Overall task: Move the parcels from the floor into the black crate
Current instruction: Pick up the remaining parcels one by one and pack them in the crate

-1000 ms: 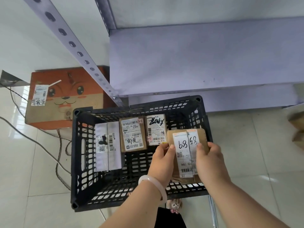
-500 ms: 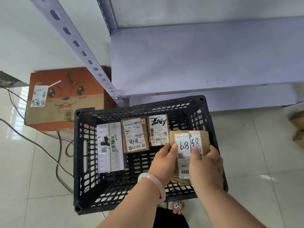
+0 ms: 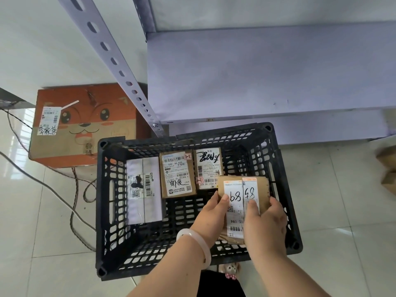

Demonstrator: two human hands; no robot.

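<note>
A black slatted crate (image 3: 102, 196) stands on the tiled floor in front of me. Along its far side lie a white parcel (image 3: 143, 189), a brown parcel (image 3: 177, 174) with a white label, and a smaller brown parcel (image 3: 207, 168). Both hands hold a brown paper parcel (image 3: 240, 189) with a white label marked with handwritten numbers, inside the crate at its right side. My left hand (image 3: 212, 213) grips its left edge and my right hand (image 3: 263, 221) grips its right edge, fingers curled over the label.
An orange cartoon-faced carton (image 3: 85, 123) sits on the floor at the back left. Cables (image 3: 72, 202) trail on the tiles left of the crate. A grey metal shelf unit (image 3: 257, 71) with a perforated post (image 3: 120, 67) rises behind. More cardboard boxes (image 3: 387, 168) show at the right edge.
Both hands have lowered the labelled brown parcel deeper into the right side of the crate. The other parcels have not moved.
</note>
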